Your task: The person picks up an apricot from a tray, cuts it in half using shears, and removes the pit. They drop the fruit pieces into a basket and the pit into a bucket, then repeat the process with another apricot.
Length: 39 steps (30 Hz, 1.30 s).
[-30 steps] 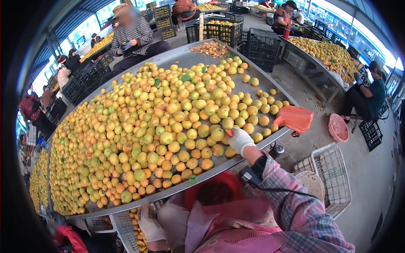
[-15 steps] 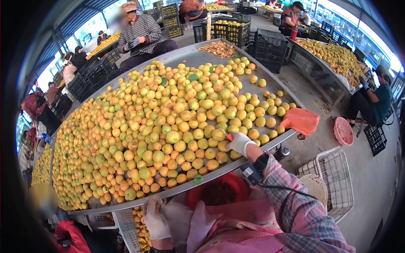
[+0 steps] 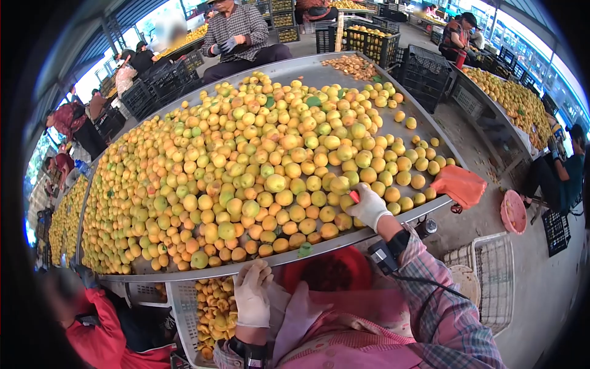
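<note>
My right hand (image 3: 370, 208), in a white glove, is over the near right rim of the metal table (image 3: 239, 267). Its fingers are closed around a small red tool (image 3: 354, 196), of which only a short piece shows. Right beside them lie whole yellow-orange apricots (image 3: 343, 221). My left hand (image 3: 253, 295), also gloved in white, is just below the table's front rim with its fingers curled together. Whatever lies within them is hidden. Close by on its left stands a white crate (image 3: 184, 313) of split apricots (image 3: 216, 310).
A red basin (image 3: 357, 270) sits below the rim between my arms. An orange cloth (image 3: 460, 186) hangs over the right corner. White baskets (image 3: 495, 277) stand at the right. A person in a red jacket (image 3: 114, 329) is at lower left; another sits across the table (image 3: 236, 31).
The view has shifted left and down, so the table sits further right and higher. My left hand has risen towards the rim, its fingers more curled. My right hand still grips the red tool.
</note>
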Each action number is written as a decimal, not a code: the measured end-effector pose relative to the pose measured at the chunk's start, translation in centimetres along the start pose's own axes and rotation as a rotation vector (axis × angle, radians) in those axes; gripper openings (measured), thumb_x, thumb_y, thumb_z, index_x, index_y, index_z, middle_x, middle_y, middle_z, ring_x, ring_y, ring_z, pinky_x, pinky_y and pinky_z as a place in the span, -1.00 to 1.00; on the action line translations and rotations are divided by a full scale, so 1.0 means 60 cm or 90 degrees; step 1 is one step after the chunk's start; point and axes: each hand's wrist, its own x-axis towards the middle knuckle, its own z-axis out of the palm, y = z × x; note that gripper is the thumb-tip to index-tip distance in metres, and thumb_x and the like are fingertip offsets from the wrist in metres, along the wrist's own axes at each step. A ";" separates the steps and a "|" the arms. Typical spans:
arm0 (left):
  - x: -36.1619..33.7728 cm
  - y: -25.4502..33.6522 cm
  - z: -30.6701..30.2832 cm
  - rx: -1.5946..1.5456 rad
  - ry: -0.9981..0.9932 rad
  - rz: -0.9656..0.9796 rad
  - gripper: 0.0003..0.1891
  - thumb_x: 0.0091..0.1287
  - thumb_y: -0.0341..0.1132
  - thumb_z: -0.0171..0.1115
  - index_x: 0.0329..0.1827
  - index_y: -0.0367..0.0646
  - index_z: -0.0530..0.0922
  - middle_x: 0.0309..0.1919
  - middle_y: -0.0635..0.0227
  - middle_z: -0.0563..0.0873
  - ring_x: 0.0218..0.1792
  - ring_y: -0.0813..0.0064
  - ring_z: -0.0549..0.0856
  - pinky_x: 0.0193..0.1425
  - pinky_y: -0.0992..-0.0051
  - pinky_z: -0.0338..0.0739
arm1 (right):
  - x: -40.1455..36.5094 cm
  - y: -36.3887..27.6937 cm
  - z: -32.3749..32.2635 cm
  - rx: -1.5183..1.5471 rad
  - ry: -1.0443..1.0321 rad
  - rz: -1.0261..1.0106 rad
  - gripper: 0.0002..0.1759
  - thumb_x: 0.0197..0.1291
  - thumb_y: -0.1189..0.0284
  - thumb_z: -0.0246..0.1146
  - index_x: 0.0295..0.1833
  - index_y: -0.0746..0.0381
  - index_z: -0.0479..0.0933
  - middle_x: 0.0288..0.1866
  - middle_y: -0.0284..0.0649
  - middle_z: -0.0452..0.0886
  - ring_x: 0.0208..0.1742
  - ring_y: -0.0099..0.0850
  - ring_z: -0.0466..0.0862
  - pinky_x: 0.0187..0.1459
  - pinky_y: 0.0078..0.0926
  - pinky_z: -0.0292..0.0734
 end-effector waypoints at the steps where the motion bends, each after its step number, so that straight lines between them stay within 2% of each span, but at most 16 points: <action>1: 0.003 -0.007 -0.008 0.017 -0.010 0.003 -0.80 0.44 -0.30 0.19 0.00 -0.20 0.58 -0.10 0.29 0.71 -0.13 0.46 0.69 -0.03 0.47 0.60 | 0.003 0.011 0.006 0.048 0.015 -0.025 -0.37 -0.09 0.26 0.45 0.13 0.27 0.48 -0.05 0.04 0.67 0.06 -0.02 0.66 0.09 -0.23 0.55; 2: 0.004 -0.009 -0.011 0.016 -0.006 0.005 -0.80 0.44 -0.30 0.19 0.00 -0.20 0.58 -0.10 0.29 0.71 -0.13 0.46 0.69 -0.03 0.47 0.60 | 0.001 0.018 0.010 0.120 0.028 -0.044 -0.38 -0.10 0.30 0.45 0.12 0.26 0.48 -0.08 0.00 0.66 0.05 -0.04 0.65 0.13 -0.28 0.53; 4: 0.006 -0.010 -0.014 -0.002 -0.032 0.008 -0.81 0.44 -0.30 0.19 -0.01 -0.20 0.59 -0.11 0.27 0.71 -0.14 0.45 0.69 -0.03 0.47 0.61 | -0.001 0.038 0.026 0.162 0.115 -0.149 -0.39 -0.08 0.40 0.45 0.16 0.24 0.46 -0.21 -0.09 0.64 -0.18 -0.21 0.70 -0.12 -0.35 0.62; 5: 0.010 -0.012 -0.017 -0.003 -0.031 0.010 -0.81 0.44 -0.30 0.19 -0.01 -0.20 0.59 -0.11 0.27 0.71 -0.14 0.45 0.69 -0.03 0.47 0.61 | -0.014 0.015 0.011 0.162 0.114 -0.152 -0.39 -0.08 0.40 0.45 0.16 0.24 0.46 -0.21 -0.09 0.64 -0.18 -0.21 0.70 -0.12 -0.35 0.62; 7: 0.015 -0.016 -0.025 -0.004 -0.037 -0.002 -0.80 0.44 -0.32 0.19 0.01 -0.22 0.59 -0.12 0.24 0.72 -0.14 0.43 0.69 -0.03 0.46 0.61 | -0.054 -0.031 -0.030 0.403 -0.059 0.056 -0.37 -0.04 0.51 0.41 0.23 0.23 0.41 -0.33 -0.20 0.59 -0.46 -0.44 0.64 -0.49 -0.50 0.53; 10: 0.002 -0.011 -0.002 -0.015 -0.078 -0.033 -0.79 0.43 -0.33 0.20 0.03 -0.24 0.60 -0.13 0.23 0.73 -0.13 0.41 0.70 -0.02 0.44 0.61 | -0.103 -0.075 -0.036 0.552 -0.116 0.042 -0.35 0.00 0.59 0.36 0.27 0.25 0.37 -0.40 -0.31 0.53 -0.65 -0.61 0.49 -0.69 -0.64 0.33; 11: -0.004 -0.008 0.007 0.017 -0.102 -0.063 -0.69 0.45 -0.31 0.21 0.18 -0.25 0.55 -0.02 0.17 0.70 -0.04 0.37 0.69 0.06 0.39 0.60 | -0.122 -0.084 -0.039 0.583 -0.171 0.063 -0.35 0.01 0.60 0.35 0.28 0.28 0.35 -0.40 -0.33 0.52 -0.64 -0.61 0.48 -0.67 -0.66 0.36; 16: -0.023 -0.016 0.067 0.027 -0.274 -0.100 -0.50 0.47 -0.25 0.22 0.40 -0.24 0.38 0.18 0.22 0.60 0.13 0.41 0.62 0.22 0.40 0.55 | -0.207 -0.162 -0.005 0.598 -0.205 -0.034 -0.38 -0.01 0.63 0.40 0.22 0.24 0.37 -0.18 -0.28 0.56 -0.48 -0.63 0.53 -0.57 -0.72 0.44; 18: -0.028 -0.019 0.073 -0.015 -0.326 -0.121 -0.45 0.47 -0.24 0.23 0.44 -0.25 0.33 0.23 0.30 0.56 0.16 0.47 0.59 0.25 0.44 0.54 | -0.227 -0.166 0.030 0.492 -0.144 -0.178 -0.41 0.00 0.62 0.42 0.19 0.23 0.41 -0.17 -0.29 0.57 -0.48 -0.63 0.53 -0.52 -0.73 0.44; 19: -0.030 -0.018 0.074 -0.008 -0.337 -0.094 -0.40 0.46 -0.18 0.25 0.46 -0.26 0.30 0.27 0.28 0.53 0.22 0.41 0.57 0.30 0.36 0.49 | -0.220 -0.166 0.059 0.446 -0.025 -0.389 -0.43 0.07 0.62 0.38 0.23 0.25 0.42 -0.20 -0.30 0.58 -0.47 -0.65 0.54 -0.50 -0.73 0.43; 20: -0.032 -0.018 0.073 0.000 -0.350 -0.068 -0.35 0.44 -0.12 0.26 0.47 -0.27 0.27 0.31 0.26 0.50 0.27 0.35 0.55 0.35 0.28 0.45 | -0.230 -0.156 0.058 0.448 -0.028 -0.390 -0.43 0.07 0.62 0.38 0.23 0.25 0.42 -0.20 -0.30 0.58 -0.47 -0.65 0.54 -0.50 -0.73 0.43; 22: -0.032 -0.018 0.063 -0.013 -0.349 -0.059 -0.38 0.42 -0.14 0.29 0.43 -0.26 0.31 0.27 0.25 0.52 0.26 0.32 0.55 0.35 0.20 0.44 | -0.267 -0.196 0.001 0.614 -0.255 -0.026 -0.42 0.19 0.60 0.30 0.34 0.26 0.38 -0.22 -0.30 0.60 -0.47 -0.66 0.55 -0.51 -0.73 0.44; 24: -0.034 -0.013 0.050 -0.174 -0.410 -0.120 -0.46 0.42 -0.21 0.29 0.39 -0.22 0.39 0.18 0.31 0.59 0.18 0.40 0.60 0.30 0.29 0.51 | -0.280 -0.192 -0.012 0.674 -0.247 0.011 -0.54 0.43 0.38 0.14 0.37 0.32 0.36 -0.28 -0.30 0.60 -0.55 -0.62 0.52 -0.54 -0.72 0.44; 27: -0.040 0.013 0.043 -0.234 -0.427 -0.125 -0.42 0.41 -0.14 0.30 0.38 -0.26 0.37 0.16 0.23 0.59 0.15 0.31 0.62 0.29 0.24 0.53 | -0.288 -0.179 0.001 0.706 -0.191 -0.039 -0.50 0.52 0.19 -0.03 0.34 0.36 0.32 -0.52 -0.35 0.45 -0.65 -0.61 0.45 -0.59 -0.72 0.33; 34: -0.051 0.025 0.045 -0.383 -0.433 -0.201 -0.39 0.36 -0.13 0.34 0.34 -0.31 0.35 0.09 0.13 0.61 0.09 0.23 0.66 0.24 0.28 0.58 | -0.324 -0.190 -0.005 0.624 -0.228 -0.040 -0.55 0.54 0.19 -0.09 0.23 0.35 0.35 -0.56 -0.32 0.42 -0.71 -0.58 0.38 -0.61 -0.69 0.25; 39: -0.055 0.020 0.054 -0.351 -0.389 -0.162 -0.40 0.35 -0.14 0.34 0.33 -0.28 0.36 0.10 0.13 0.61 0.08 0.23 0.67 0.18 0.30 0.60 | -0.335 -0.199 0.005 0.639 -0.238 -0.027 -0.69 0.52 0.20 0.02 0.01 0.26 0.38 -0.57 -0.40 0.37 -0.67 -0.66 0.31 -0.62 -0.70 0.19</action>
